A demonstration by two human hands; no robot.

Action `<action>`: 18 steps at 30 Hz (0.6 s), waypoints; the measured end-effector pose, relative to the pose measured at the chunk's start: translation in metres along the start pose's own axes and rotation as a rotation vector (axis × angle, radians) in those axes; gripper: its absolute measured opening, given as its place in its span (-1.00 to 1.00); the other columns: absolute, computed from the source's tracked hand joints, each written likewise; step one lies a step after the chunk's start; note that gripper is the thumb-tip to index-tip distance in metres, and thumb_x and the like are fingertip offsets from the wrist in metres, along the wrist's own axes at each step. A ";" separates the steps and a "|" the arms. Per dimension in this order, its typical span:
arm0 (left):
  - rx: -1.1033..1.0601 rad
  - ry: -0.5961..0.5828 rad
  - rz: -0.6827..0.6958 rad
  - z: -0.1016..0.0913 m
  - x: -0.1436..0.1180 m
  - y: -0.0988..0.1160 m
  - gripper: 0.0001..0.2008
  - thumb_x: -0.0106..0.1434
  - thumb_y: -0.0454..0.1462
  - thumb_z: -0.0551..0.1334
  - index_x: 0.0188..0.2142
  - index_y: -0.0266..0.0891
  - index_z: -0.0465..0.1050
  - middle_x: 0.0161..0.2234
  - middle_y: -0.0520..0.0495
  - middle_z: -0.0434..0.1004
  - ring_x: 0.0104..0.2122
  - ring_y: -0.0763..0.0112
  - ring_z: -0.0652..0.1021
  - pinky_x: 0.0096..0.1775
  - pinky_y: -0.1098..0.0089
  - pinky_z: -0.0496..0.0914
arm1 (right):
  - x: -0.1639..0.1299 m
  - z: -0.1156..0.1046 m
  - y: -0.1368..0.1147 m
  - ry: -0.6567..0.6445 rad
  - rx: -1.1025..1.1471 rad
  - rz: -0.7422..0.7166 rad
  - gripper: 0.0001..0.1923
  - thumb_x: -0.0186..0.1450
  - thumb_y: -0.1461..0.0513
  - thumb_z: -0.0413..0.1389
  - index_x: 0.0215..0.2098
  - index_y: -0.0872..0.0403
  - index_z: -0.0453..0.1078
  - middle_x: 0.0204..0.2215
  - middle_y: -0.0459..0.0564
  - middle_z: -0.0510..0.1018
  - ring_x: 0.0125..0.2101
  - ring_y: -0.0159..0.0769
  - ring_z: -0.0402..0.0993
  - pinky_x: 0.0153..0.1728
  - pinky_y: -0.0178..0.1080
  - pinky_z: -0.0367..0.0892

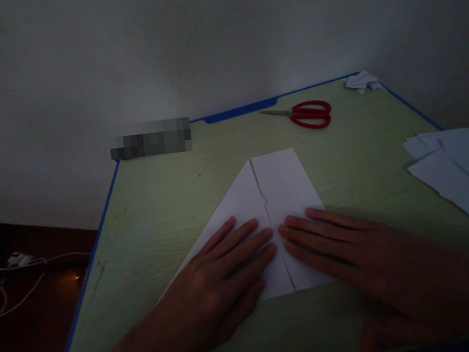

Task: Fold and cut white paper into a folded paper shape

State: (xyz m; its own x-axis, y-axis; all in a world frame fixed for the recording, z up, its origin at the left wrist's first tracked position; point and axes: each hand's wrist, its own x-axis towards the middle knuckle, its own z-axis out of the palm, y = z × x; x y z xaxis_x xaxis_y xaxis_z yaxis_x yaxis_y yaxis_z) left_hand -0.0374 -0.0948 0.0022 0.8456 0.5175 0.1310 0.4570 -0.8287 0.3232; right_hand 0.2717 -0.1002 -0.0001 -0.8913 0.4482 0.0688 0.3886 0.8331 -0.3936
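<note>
I had both grips flat & open on the folded paper, mid worktop: left hand on its left flap, right hand on the right, fingertips nearly meeting at the centre crease.

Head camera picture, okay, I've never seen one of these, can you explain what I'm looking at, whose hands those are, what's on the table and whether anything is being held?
This is a single view from a camera worn on a person's head, looking forward and down, so the two bare hands are the wearer's own. No machine is involved. The left hand and right hand lie flat, fingers together, pressing on a partly folded white sheet of paper with a centre crease. Neither hand grips anything; they only press on the sheet. It lies on a pale green table with a blue edge, set against a wall. Farther back are red-handled scissors, shut, and a small crumpled paper scrap in the corner. At the right lies a pile of white sheets. The picture is dim.
</note>
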 end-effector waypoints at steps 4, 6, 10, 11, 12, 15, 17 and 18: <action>-0.011 0.025 0.007 0.001 0.001 -0.001 -0.46 0.41 -0.37 0.15 0.35 -0.22 0.21 0.34 -0.13 0.30 0.40 0.19 0.17 0.38 -0.04 0.13 | -0.002 0.003 0.000 0.021 0.006 0.007 -0.06 0.40 -0.14 0.02 0.49 0.24 -0.15 0.45 0.20 0.02 0.42 0.03 -0.04 0.42 0.05 -0.07; -0.014 0.032 0.010 0.001 0.002 -0.001 -0.47 0.41 -0.37 0.16 0.35 -0.23 0.22 0.33 -0.13 0.32 0.39 0.20 0.18 0.38 -0.03 0.13 | -0.002 0.005 0.000 0.029 0.007 0.011 -0.07 0.40 -0.13 0.03 0.49 0.24 -0.14 0.45 0.20 0.02 0.42 0.05 -0.03 0.41 0.05 -0.06; -0.011 0.032 0.004 0.000 0.002 -0.001 -0.48 0.41 -0.36 0.16 0.34 -0.22 0.23 0.32 -0.13 0.32 0.39 0.20 0.19 0.38 -0.02 0.15 | -0.002 0.006 0.000 0.049 -0.005 0.002 -0.08 0.39 -0.12 0.05 0.48 0.25 -0.11 0.45 0.20 0.04 0.42 0.05 -0.02 0.41 0.03 -0.04; -0.013 0.033 0.002 0.000 0.002 -0.001 -0.48 0.42 -0.36 0.15 0.34 -0.21 0.22 0.32 -0.12 0.32 0.39 0.19 0.19 0.38 -0.03 0.16 | -0.002 0.006 -0.001 0.053 -0.009 0.000 -0.08 0.39 -0.11 0.05 0.48 0.25 -0.11 0.44 0.20 0.05 0.42 0.05 -0.01 0.41 0.03 -0.03; -0.016 0.035 0.000 0.000 0.002 -0.001 -0.48 0.42 -0.36 0.15 0.34 -0.20 0.22 0.32 -0.12 0.32 0.39 0.19 0.20 0.37 -0.04 0.17 | -0.002 0.007 -0.001 0.058 -0.013 0.000 -0.08 0.39 -0.11 0.06 0.48 0.25 -0.11 0.44 0.20 0.05 0.41 0.05 -0.01 0.41 0.02 -0.02; -0.015 0.036 -0.001 0.001 0.001 -0.001 -0.48 0.42 -0.35 0.15 0.34 -0.20 0.23 0.32 -0.12 0.33 0.39 0.18 0.20 0.37 -0.05 0.18 | -0.004 0.008 -0.003 0.067 -0.026 0.005 -0.08 0.38 -0.11 0.06 0.48 0.23 -0.09 0.44 0.19 0.06 0.41 0.06 0.02 0.40 0.03 -0.01; -0.013 0.038 -0.001 0.002 0.001 -0.001 -0.48 0.42 -0.35 0.15 0.34 -0.20 0.23 0.32 -0.13 0.33 0.39 0.18 0.20 0.36 -0.05 0.18 | -0.005 0.010 -0.003 0.066 -0.036 0.006 -0.08 0.38 -0.12 0.06 0.48 0.24 -0.08 0.44 0.19 0.05 0.41 0.06 0.02 0.40 0.03 -0.01; -0.012 0.040 0.000 0.002 0.001 -0.001 -0.48 0.42 -0.35 0.15 0.34 -0.21 0.23 0.32 -0.13 0.33 0.39 0.18 0.20 0.36 -0.06 0.18 | -0.006 0.010 -0.003 0.064 -0.043 0.003 -0.08 0.38 -0.12 0.05 0.48 0.24 -0.08 0.44 0.20 0.05 0.41 0.06 0.01 0.40 0.03 -0.02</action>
State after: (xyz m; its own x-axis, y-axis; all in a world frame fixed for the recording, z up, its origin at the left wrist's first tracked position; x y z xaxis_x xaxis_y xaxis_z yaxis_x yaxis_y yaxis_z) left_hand -0.0363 -0.0944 -0.0001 0.8336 0.5261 0.1681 0.4537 -0.8259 0.3348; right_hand 0.2731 -0.1086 -0.0086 -0.8738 0.4696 0.1262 0.4025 0.8442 -0.3540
